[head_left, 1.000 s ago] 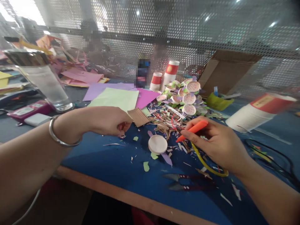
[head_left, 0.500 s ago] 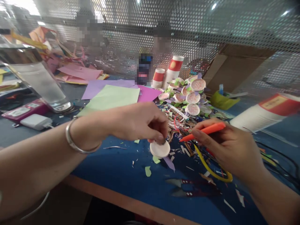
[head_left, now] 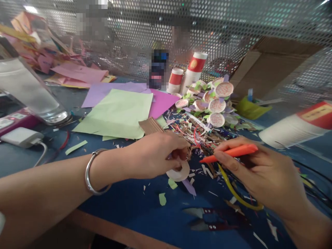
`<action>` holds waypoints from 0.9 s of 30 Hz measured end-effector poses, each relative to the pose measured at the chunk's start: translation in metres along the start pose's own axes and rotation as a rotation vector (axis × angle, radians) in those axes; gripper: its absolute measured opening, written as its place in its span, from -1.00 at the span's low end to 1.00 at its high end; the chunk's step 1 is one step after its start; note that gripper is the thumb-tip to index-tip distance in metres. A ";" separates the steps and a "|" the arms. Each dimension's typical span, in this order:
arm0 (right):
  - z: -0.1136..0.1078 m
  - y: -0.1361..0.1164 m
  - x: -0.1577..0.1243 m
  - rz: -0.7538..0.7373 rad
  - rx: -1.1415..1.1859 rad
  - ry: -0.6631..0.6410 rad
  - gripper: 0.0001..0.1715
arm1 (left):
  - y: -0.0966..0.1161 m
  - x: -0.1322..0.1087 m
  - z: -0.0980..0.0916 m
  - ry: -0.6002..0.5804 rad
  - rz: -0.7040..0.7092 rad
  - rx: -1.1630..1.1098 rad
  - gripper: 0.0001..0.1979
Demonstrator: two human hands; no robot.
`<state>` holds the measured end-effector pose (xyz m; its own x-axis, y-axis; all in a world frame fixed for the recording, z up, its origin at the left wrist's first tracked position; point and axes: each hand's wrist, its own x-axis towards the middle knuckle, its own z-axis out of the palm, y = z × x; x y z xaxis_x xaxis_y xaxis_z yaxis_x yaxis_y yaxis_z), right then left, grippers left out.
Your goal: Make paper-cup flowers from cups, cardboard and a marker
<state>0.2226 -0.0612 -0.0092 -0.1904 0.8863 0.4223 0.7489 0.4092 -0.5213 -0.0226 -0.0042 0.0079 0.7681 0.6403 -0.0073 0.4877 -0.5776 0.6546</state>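
Note:
My right hand [head_left: 261, 176] is closed round an orange-red marker [head_left: 240, 152], whose tip points left and stays off the table. My left hand [head_left: 158, 154], with a silver bangle at the wrist, has its fingertips pinched together over a small white paper-cup base [head_left: 183, 174]. What those fingers grip, if anything, is hidden. Beside the cup base lie a green paper piece [head_left: 172, 183] and a purple paper strip [head_left: 189, 187]. Thread snips [head_left: 207, 218] with dark red handles rest below my hands.
Finished-looking round cup pieces [head_left: 217, 105] with paper bits are piled behind a heap of scraps [head_left: 181, 129]. Green paper [head_left: 121, 110], stacked paper cups [head_left: 193, 71], a glass of water [head_left: 33, 90], a charger [head_left: 22, 136] and a lying cup stack [head_left: 293, 126] surround them.
The view has shifted, so the table things appear displaced. My left hand's pinched fingers are now lower over the cup base. The marker stays in my right hand, its tip still off the table.

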 end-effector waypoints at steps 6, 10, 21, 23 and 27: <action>-0.001 -0.003 -0.003 0.012 0.001 0.021 -0.79 | 0.021 -0.018 -0.006 0.018 -0.019 0.219 -0.87; -0.001 -0.009 -0.007 0.049 0.007 0.070 -0.86 | 0.020 -0.040 0.014 -0.030 -0.037 0.325 -0.79; -0.002 -0.016 -0.018 -0.153 0.032 -0.010 -0.83 | -0.002 -0.069 0.052 0.092 0.071 0.463 -0.38; -0.001 -0.014 -0.018 -0.193 0.020 -0.048 -0.83 | -0.004 -0.071 0.055 0.091 0.074 0.468 -0.40; 0.003 -0.010 -0.016 -0.174 -0.004 -0.052 -0.81 | -0.008 -0.069 0.059 0.088 0.090 0.464 -0.50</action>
<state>0.2162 -0.0790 -0.0128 -0.3496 0.8121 0.4673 0.7043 0.5567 -0.4406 -0.0544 -0.0738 -0.0414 0.7878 0.6058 0.1109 0.5696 -0.7852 0.2429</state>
